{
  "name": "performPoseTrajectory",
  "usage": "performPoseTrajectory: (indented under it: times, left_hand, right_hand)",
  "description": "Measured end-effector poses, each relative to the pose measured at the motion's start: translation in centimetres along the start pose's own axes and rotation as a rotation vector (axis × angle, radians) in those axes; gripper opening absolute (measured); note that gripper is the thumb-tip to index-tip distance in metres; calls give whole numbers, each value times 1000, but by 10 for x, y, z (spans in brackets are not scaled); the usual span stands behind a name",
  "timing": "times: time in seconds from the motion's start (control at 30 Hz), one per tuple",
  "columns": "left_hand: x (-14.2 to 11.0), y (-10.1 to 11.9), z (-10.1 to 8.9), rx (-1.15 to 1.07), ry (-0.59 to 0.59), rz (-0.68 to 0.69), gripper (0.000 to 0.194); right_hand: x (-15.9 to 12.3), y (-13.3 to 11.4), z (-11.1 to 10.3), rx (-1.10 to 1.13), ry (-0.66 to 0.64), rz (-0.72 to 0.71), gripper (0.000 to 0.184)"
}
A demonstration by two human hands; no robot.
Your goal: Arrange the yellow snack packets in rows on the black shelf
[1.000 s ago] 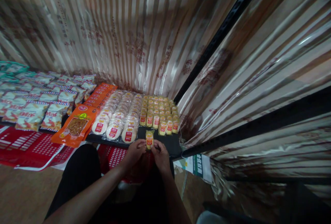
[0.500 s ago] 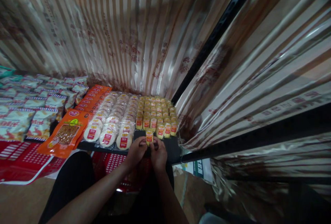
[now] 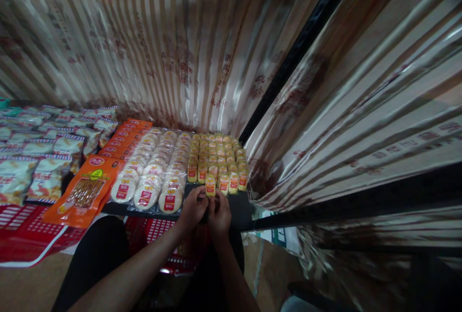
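A small yellow wrapped snack cake (image 3: 210,185) with a red label stands at the front of rows of matching yellow packs (image 3: 216,151). My left hand (image 3: 194,207) is closed, its fingertips at the pack's lower left edge. From the right, my right hand (image 3: 219,215) pinches at the lower right of the same pack. The fingers cover its bottom end. Left of these rows lie columns of round white crackers (image 3: 171,200) in clear wrappers. All rest on a black shelf (image 3: 236,208).
Orange snack bags (image 3: 86,184) and white chip bags (image 3: 49,177) fill the shelf's left side. A red basket (image 3: 27,230) with a white handle sits below. Striped plastic sheeting (image 3: 173,38) hangs behind, crossed by a black post (image 3: 285,76).
Both hands have moved the yellow snack cake forward, up against the front of the yellow rows. The view has shifted slightly.
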State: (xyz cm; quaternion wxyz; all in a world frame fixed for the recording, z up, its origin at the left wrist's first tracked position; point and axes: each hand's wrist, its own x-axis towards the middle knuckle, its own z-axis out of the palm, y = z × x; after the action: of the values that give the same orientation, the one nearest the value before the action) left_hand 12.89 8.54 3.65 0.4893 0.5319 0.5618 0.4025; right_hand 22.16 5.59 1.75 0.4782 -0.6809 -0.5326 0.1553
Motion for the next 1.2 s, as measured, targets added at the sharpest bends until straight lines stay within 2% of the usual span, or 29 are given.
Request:
performPoseTrajectory:
  times: [0.27, 0.5, 0.73, 1.1, 1.2]
  left_hand:
    - [5, -3, 2, 20, 0, 38, 37]
    - [5, 1, 2, 46, 13, 37, 38]
    - [3, -1, 2, 61, 5, 78, 37]
    - [8, -6, 4, 165, -8, 165, 35]
    - [4, -1, 3, 221, 13, 180, 35]
  right_hand:
    - [0, 5, 5, -24, 36, -45, 35]
    - [-2, 3, 1, -7, 49, -10, 35]
    - [1, 7, -3, 2, 123, 14, 41]
    - [3, 8, -2, -39, 87, 22, 40]
    - [2, 12, 0, -47, 104, 4, 39]
